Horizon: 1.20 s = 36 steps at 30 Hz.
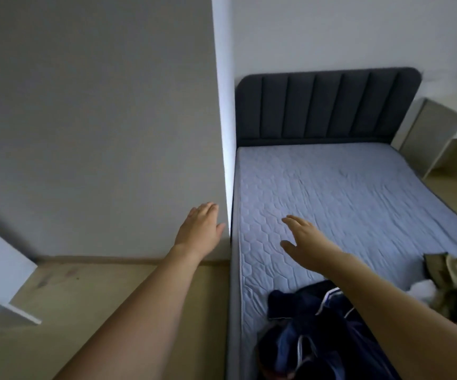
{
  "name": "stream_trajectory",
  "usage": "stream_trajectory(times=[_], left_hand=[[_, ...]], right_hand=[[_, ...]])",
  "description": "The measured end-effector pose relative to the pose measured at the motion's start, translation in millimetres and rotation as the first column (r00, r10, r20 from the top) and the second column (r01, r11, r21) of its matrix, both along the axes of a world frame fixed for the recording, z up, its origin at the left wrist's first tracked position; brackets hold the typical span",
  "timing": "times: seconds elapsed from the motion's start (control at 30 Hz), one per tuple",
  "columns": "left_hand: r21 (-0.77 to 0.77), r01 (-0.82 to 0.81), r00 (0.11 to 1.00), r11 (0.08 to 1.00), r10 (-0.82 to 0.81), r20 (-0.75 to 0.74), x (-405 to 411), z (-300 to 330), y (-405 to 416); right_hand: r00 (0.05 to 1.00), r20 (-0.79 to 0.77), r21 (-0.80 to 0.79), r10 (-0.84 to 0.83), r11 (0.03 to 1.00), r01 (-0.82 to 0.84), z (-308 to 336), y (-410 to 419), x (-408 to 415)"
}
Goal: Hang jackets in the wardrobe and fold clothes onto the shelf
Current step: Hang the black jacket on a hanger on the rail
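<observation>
My left hand (201, 229) reaches forward with straight fingers, close to the edge of a tall white wardrobe door (223, 105); whether it touches the door I cannot tell. My right hand (301, 237) hovers open over the grey-blue quilted mattress (345, 193), holding nothing. A dark navy jacket (304, 338) with white stripes lies crumpled on the near end of the bed, under my right forearm. An olive-green garment (449, 272) and something white (424, 287) lie at the bed's right edge.
The large grey panel (93, 119) of the wardrobe fills the left. A white door or shelf panel (0, 270) juts in at the lower left. A dark upholstered headboard (326, 105) stands at the back, a light cabinet (427, 133) to its right. Wooden floor (84, 297) lies below.
</observation>
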<state>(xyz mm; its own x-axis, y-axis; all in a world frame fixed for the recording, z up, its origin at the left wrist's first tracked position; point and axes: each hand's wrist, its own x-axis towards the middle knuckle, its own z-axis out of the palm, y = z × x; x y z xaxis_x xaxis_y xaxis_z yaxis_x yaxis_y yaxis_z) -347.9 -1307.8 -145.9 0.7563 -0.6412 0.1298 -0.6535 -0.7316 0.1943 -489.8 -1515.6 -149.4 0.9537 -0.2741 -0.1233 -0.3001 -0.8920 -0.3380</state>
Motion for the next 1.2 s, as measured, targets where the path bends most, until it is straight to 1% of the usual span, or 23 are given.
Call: stream_trajectory(times=[0.07,0.17,0.3,0.4,0.53,0.63,0.73,0.83,0.93,1.1,1.17,1.2], left_hand=[[-0.007,-0.004,1.0,1.0,0.003,-0.016,-33.3,-6.7,-42.2],[-0.008,0.042,0.999,0.999,-0.043,-0.018,-76.9,-16.1,-105.9],[0.027,0.108,0.992,0.994,-0.106,-0.062,-111.8,-33.4,-181.8],[0.061,0.141,0.985,0.988,-0.133,-0.113,-130.5,-49.9,-234.7],[0.051,0.117,0.979,0.992,-0.107,-0.173,-171.2,-67.2,-295.8],[0.057,0.09,0.981,0.994,-0.079,-0.175,-209.2,-81.0,-349.2],[0.031,0.044,0.978,0.999,-0.037,-0.207,-255.0,-89.5,-411.7],[0.015,0.058,0.97,0.998,-0.053,-0.239,-303.6,-95.1,-471.5],[0.005,0.111,0.956,0.994,-0.105,-0.273,-344.8,-97.6,-523.4],[0.003,0.154,0.932,0.988,-0.144,-0.333,-378.1,-111.7,-608.4],[-0.002,0.128,0.918,0.992,-0.119,-0.378,-403.0,-121.4,-661.4],[-0.002,0.11,0.91,0.994,-0.101,-0.402,-406.2,-122.9,-667.8]], right_hand=[[1.0,-0.014,0.016,-0.027,1.0,0.027,-5.2,-46.7,-34.4],[0.998,-0.037,0.037,-0.049,0.998,0.05,-11.5,-102.3,-76.3],[0.996,-0.053,0.068,-0.071,0.995,0.075,-19.5,-159.9,-116.7],[0.989,-0.074,0.072,-0.13,0.988,0.136,-29.0,-206.5,-149.9],[0.982,-0.084,0.094,-0.168,0.98,0.176,-39.1,-275.4,-195.5],[0.984,-0.076,0.109,-0.162,0.979,0.17,-51.1,-334.5,-234.9],[0.982,-0.085,0.134,-0.167,0.975,0.177,-63.2,-397.4,-278.9],[0.977,-0.117,0.148,-0.18,0.969,0.196,-69.4,-453.7,-322.6],[0.964,-0.142,0.163,-0.226,0.955,0.248,-69.1,-500.7,-359.8],[0.936,-0.129,0.154,-0.328,0.926,0.345,-76.0,-572.1,-415.4],[0.924,-0.154,0.159,-0.351,0.914,0.374,-89.3,-628.2,-449.1],[0.921,-0.159,0.169,-0.357,0.909,0.381,-94.5,-639.3,-456.3]])
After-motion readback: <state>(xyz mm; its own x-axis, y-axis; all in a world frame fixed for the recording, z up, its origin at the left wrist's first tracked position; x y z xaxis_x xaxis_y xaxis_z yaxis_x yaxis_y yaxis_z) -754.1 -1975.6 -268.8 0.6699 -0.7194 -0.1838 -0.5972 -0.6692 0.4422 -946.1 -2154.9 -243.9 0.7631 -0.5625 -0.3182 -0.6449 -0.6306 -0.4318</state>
